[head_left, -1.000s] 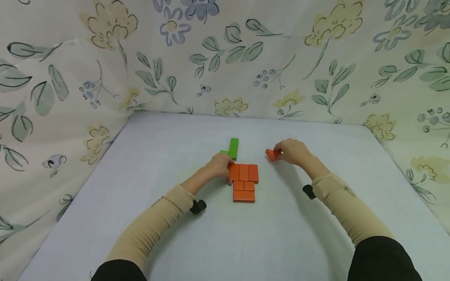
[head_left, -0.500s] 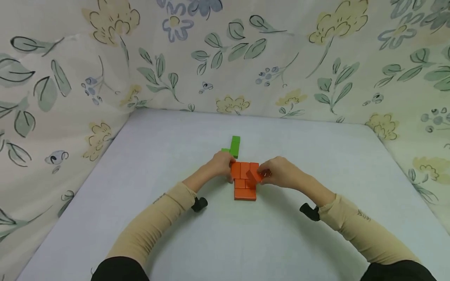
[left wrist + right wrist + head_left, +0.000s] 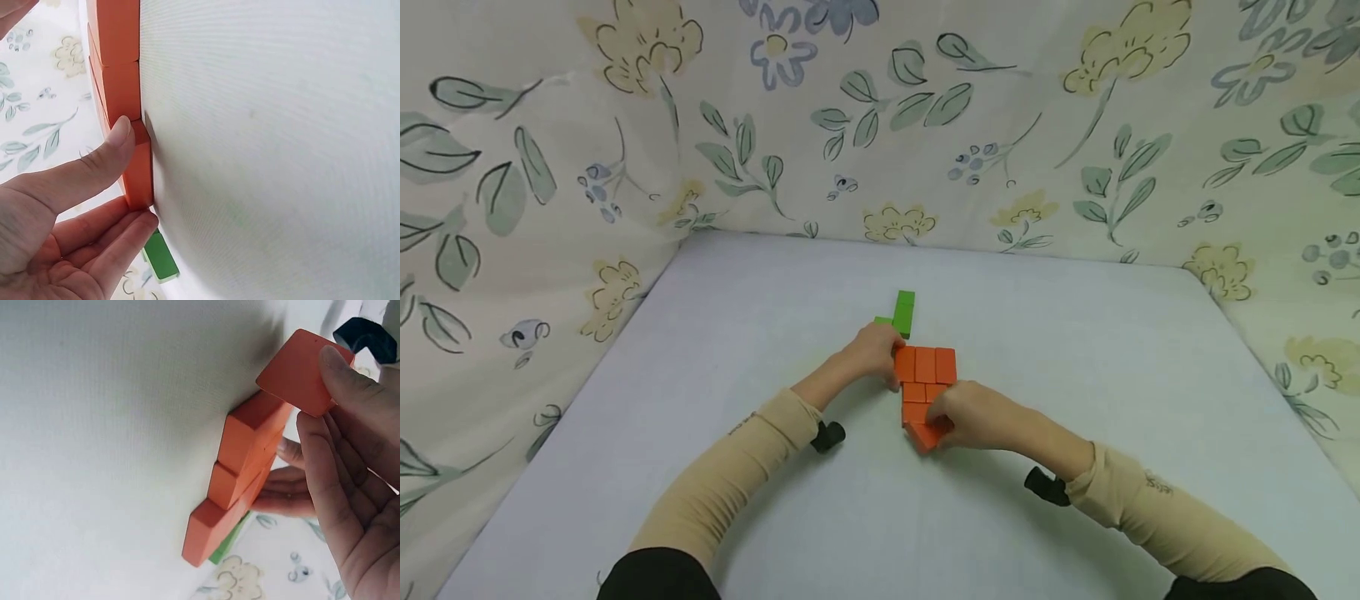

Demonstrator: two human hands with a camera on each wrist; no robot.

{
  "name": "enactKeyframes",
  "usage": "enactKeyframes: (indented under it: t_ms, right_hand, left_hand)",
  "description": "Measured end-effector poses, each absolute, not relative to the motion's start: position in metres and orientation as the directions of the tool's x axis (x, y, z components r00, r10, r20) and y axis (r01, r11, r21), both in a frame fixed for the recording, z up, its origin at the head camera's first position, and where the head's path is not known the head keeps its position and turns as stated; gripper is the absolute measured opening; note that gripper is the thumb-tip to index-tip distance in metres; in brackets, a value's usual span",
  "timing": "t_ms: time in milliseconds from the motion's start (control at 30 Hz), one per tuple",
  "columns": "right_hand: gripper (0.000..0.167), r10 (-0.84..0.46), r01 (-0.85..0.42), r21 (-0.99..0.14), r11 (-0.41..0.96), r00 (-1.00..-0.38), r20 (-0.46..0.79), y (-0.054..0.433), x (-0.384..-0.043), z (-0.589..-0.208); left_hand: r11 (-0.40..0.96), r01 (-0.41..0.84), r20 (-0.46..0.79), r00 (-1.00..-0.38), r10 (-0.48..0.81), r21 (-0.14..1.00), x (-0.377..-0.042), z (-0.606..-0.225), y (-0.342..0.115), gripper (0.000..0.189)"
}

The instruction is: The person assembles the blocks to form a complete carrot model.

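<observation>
Several flat orange blocks [image 3: 925, 367] lie edge to edge on the white tabletop, a wider row at the far end and narrower rows nearer. My left hand [image 3: 875, 350] pinches the far-left orange block [image 3: 139, 175] between thumb and fingertips along its side. My right hand [image 3: 981, 417] holds a loose orange block [image 3: 297, 372] between thumb and fingers. It is tilted, just over the near end of the arrangement. Whether it touches the blocks there, I cannot tell. Beyond the left hand lie green blocks [image 3: 904, 312], one partly hidden by that hand.
The white table [image 3: 775, 292] reaches back to a floral cloth [image 3: 880, 125] hanging behind and at both sides. Black wrist-camera mounts [image 3: 828, 437] stick out beneath the beige sleeves [image 3: 730, 475].
My right hand has brought the orange block from the right of the arrangement leftward and nearer, to its near end. My left hand has stayed at the far-left block.
</observation>
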State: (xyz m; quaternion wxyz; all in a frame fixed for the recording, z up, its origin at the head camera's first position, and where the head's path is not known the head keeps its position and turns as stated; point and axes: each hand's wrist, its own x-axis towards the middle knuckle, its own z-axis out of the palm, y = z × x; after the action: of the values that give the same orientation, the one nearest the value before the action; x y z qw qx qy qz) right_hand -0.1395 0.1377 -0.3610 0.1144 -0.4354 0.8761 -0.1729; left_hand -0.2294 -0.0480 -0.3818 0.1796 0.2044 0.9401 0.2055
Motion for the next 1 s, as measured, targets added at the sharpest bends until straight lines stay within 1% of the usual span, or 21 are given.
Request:
enactKeyframes:
  t_ms: [200, 333, 500, 1000]
  right_hand:
    - [0.021, -0.811, -0.738, -0.376, 0.560, -0.580, -0.069, 0.1369, -0.1388, -0.3673]
    - [0.022, -0.811, -0.741, -0.377, 0.556, -0.584, -0.048, 0.1366, -0.1405, -0.3695]
    - [0.024, -0.800, -0.728, -0.392, 0.563, -0.600, -0.036, 0.1358, -0.1426, -0.3704]
    - [0.024, -0.774, -0.707, -0.374, 0.600, -0.632, -0.047, 0.1345, -0.1457, -0.3674]
  left_hand:
    - [0.831, 0.297, -0.267, -0.849, 0.455, 0.471, -0.2294, -0.3834, -0.0473, 0.071]
    - [0.827, 0.310, -0.259, -0.847, 0.464, 0.470, -0.2303, -0.3846, -0.0475, 0.071]
    - [0.832, 0.307, -0.263, -0.848, 0.460, 0.462, -0.2305, -0.3843, -0.0478, 0.071]
    - [0.837, 0.324, -0.260, -0.846, 0.465, 0.441, -0.2320, -0.3815, -0.0496, 0.071]
